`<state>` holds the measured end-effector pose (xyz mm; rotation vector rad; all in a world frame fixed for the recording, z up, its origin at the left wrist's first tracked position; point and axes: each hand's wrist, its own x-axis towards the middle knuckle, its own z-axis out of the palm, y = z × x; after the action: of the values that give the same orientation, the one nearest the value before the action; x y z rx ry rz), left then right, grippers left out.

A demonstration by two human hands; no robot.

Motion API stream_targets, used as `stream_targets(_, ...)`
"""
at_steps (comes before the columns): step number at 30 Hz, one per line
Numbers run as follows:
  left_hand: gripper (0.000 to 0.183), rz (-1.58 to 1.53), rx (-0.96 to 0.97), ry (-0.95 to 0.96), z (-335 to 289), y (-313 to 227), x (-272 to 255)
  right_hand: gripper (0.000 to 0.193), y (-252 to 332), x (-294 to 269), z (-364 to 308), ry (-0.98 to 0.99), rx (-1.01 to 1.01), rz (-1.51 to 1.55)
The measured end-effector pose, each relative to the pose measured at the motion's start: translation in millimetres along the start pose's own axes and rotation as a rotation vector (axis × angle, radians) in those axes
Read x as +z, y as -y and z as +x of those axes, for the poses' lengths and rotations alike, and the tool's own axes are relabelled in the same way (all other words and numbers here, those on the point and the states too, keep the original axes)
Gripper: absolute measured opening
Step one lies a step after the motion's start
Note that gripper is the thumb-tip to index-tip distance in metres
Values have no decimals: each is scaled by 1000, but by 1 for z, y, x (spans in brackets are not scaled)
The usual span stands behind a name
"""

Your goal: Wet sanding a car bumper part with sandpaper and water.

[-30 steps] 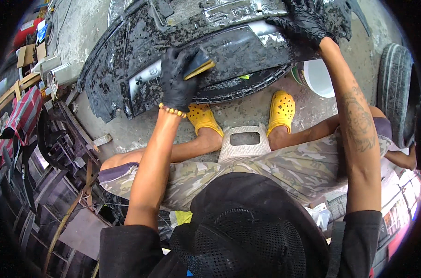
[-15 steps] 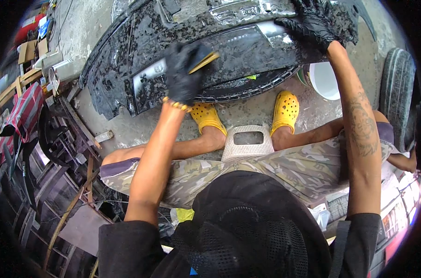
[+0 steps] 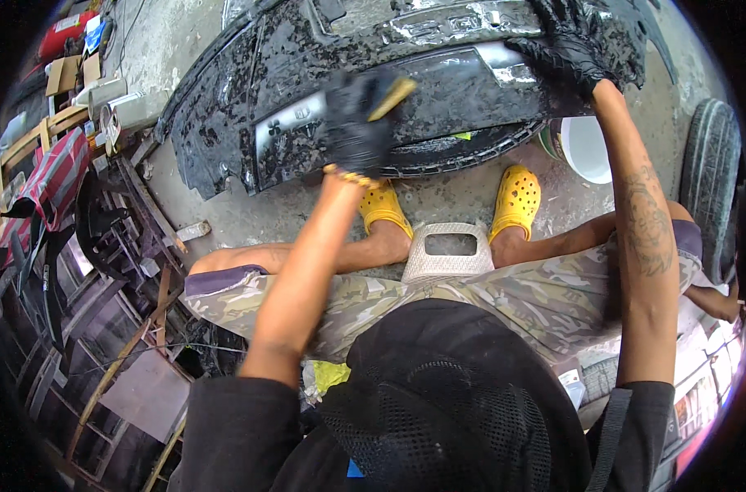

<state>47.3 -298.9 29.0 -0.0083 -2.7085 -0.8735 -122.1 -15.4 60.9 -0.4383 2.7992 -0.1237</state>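
Observation:
A large black car body panel [image 3: 205, 135] with a patchy, mottled surface lies in front of me, over a tyre [image 3: 479, 148]. My left hand [image 3: 358, 123], in a black glove and blurred by motion, is closed round a yellow-tan folded piece [image 3: 393, 98] that looks like sandpaper. It is over the panel's near strip, right beside a pale sprayed patch [image 3: 291, 119] with dark marks. On the panel's right side rests my right hand [image 3: 568, 57], gloved too, fingers spread and thumb stretched left near a second whitish patch [image 3: 508, 61].
A white bucket [image 3: 586, 152] stands behind the panel's right end, near my right forearm. Another tyre [image 3: 711, 172] is at the far right. My yellow clogs [image 3: 516, 201] flank a pale woven-textured stool [image 3: 448, 266]. Metal and wood scraps [image 3: 118, 271] crowd the left.
My left hand has moved a little to the right over the panel with the tan piece. My right hand stays put on the panel. The whole view has shifted slightly.

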Motion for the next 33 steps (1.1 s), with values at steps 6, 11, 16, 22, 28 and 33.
stream_targets(6,42,-75,109,-37,19,-41,59,102,-15,22,9,-5,15,-3)
stream_targets(11,37,-57,3,-81,-5,18,-35,88,-25,46,20,-519,-356,4)
stream_targets(16,44,36,115,-44,12,-13,17,102,-21,20,7,29,36,-21)
stream_targets(22,46,-108,-131,62,0,25,-17,91,-10,22,12,-547,-401,78)
stream_targets(28,51,8,126,17,12,1,1,99,-10,11,3,-30,-8,17)
stream_targets(33,50,-72,151,83,24,-15,28,99,13,-15,-7,22,17,11)
